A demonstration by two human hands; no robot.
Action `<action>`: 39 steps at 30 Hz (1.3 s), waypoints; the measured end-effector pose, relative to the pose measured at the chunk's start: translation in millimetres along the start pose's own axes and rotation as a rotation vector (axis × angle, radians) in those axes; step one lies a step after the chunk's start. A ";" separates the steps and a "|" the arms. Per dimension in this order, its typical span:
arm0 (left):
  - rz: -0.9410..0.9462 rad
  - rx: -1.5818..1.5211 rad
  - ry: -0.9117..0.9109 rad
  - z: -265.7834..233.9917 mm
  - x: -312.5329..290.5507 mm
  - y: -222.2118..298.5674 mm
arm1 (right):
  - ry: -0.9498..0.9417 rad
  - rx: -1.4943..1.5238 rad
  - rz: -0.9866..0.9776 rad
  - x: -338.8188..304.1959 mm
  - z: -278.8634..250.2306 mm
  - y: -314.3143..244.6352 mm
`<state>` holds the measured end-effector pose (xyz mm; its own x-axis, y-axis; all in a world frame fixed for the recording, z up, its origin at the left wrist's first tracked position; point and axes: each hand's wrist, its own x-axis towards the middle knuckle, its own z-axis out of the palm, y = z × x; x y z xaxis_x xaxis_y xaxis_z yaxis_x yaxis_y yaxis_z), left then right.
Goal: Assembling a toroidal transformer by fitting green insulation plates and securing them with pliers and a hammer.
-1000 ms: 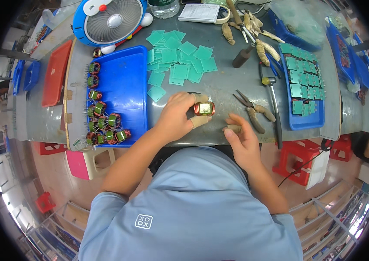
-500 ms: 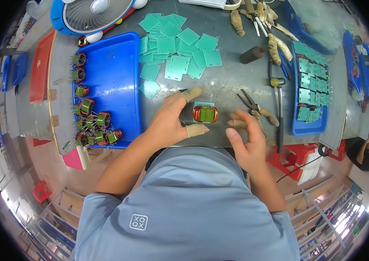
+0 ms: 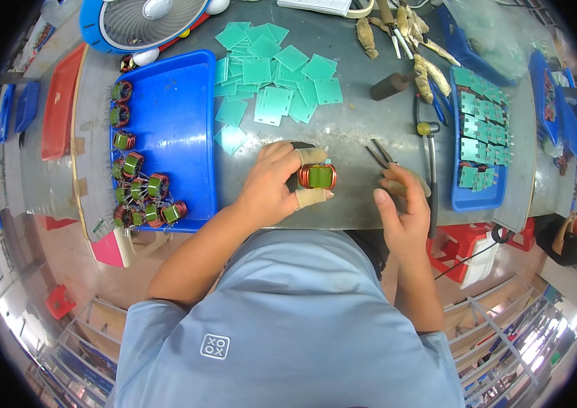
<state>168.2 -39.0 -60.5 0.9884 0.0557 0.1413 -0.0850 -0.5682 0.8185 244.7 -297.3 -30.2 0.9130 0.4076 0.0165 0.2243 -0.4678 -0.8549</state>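
My left hand point(image 3: 273, 178) closes its thumb and forefinger, both in beige finger cots, on the far and near sides of a coil point(image 3: 318, 177). The coil has copper windings and a green middle, with a bit of green board showing at its far edge. To the right, my right hand point(image 3: 405, 204) curls its fingers over the handles of dark-jawed pliers point(image 3: 378, 154), its thumb standing apart. The pliers' jaws point away and to the left; their handles are mostly hidden.
Several coils point(image 3: 134, 164) line the left side of a blue tray point(image 3: 186, 129). Loose green boards point(image 3: 275, 102) are spread beyond my hands. On the right lie a hammer point(image 3: 431, 156), a dark bottle point(image 3: 389, 86), wrapped-handle tools point(image 3: 424, 68) and a blue tray point(image 3: 482, 197) of assembled boards. A fan point(image 3: 152, 24) stands at the far left.
My left thumb and forefinger have closed in on the coil. My right hand has moved right, onto the pliers' handles, away from the coil.
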 end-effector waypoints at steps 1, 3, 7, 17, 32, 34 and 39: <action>0.005 -0.007 0.003 0.3 0.7 -0.8 | 0.003 -0.001 -0.003 -2.0 -0.4 0.4; 0.015 -0.010 0.009 0.8 1.2 -1.0 | 0.018 -0.010 -0.021 -6.1 -1.5 0.2; -0.039 -0.037 -0.033 -0.6 -1.6 -2.0 | 0.148 -0.421 -0.225 -5.9 -19.2 17.9; -0.062 0.032 -0.006 -20.0 -12.9 19.4 | 0.197 -0.827 -0.161 -17.9 -64.8 75.1; -0.021 -0.178 0.108 -23.5 -13.2 7.8 | 0.087 0.484 0.225 -49.7 -35.3 5.6; -0.029 -0.272 0.146 -20.4 -6.9 -0.4 | 0.021 0.650 0.219 -43.4 -10.3 -12.5; -0.084 -0.325 0.151 -17.6 -8.0 -3.0 | 0.003 0.869 0.242 -47.5 27.1 -23.4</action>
<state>158.3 -23.2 -54.3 0.9661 0.2252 0.1265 -0.0636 -0.2673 0.9615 186.9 -284.5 -25.1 0.9032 0.3720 -0.2142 -0.3094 0.2182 -0.9256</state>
